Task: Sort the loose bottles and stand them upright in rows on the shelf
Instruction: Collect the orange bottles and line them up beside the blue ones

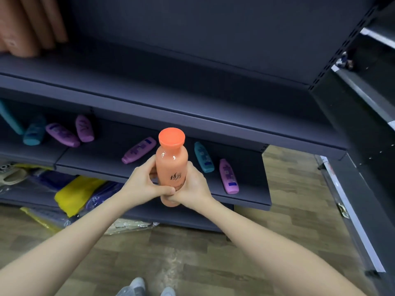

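Observation:
An orange bottle (171, 161) with an orange cap is held upright in front of the shelves. My left hand (142, 183) grips its lower left side and my right hand (191, 185) grips its lower right side. Behind it, on the dark middle shelf (162, 167), loose bottles lie flat: purple bottles (139, 149) (228, 176) (62, 134) (84, 128) and teal bottles (204, 157) (34, 133). At the top left, several orange bottles (27, 24) stand on the upper shelf (149, 82).
Yellow and purple plastic packs (74, 194) lie on the bottom shelf and the wooden floor (192, 253). A pair of sandals (10, 174) sits at the left. Another dark shelf unit (363, 103) runs along the right. My shoes (145, 289) show at the bottom.

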Tool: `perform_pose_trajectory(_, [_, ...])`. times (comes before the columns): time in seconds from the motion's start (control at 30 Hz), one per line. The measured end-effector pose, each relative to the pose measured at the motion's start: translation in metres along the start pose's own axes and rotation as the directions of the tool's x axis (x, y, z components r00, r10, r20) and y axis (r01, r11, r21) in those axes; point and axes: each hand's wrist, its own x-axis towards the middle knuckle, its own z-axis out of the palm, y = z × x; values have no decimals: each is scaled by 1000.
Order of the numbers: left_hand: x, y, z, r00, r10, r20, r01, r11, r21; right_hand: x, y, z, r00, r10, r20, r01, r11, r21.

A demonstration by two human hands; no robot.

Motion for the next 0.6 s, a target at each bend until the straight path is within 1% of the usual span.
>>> perform_pose_trajectory(0.17, [0, 36, -20, 995, 80, -52, -78, 996, 49, -2, -33, -21, 995, -94, -35, 94, 996, -1])
perform_pose_trajectory(0.4, [3, 80, -45, 977, 183, -108, -170, 978, 124, 0, -72, -50, 979, -191, -73, 196, 979, 57])
perform_pose_trajectory(0.6, [-5, 103, -61, 955, 238, -177, -219, 968, 119, 2, -97, -60, 960, -263, -99, 271, 959, 85])
